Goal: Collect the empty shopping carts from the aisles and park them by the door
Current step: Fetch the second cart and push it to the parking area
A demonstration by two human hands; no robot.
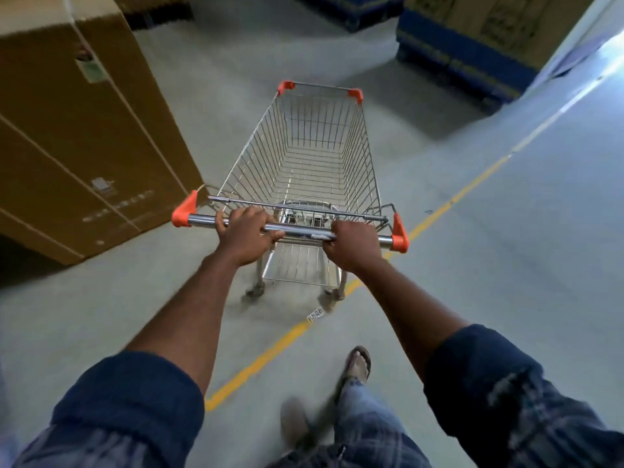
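Ahead, bare grey concrete floor lies open; a tall brown cardboard box crowds the silver wire shopping cart on its left. Long axis running away from the person, the cart straddles a yellow floor line. Left hand and right hand each grip its chrome handlebar.

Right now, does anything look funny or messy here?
One small thing: a white label lies on the floor by the yellow line, just behind the cart. The cart itself is empty and looks undamaged.
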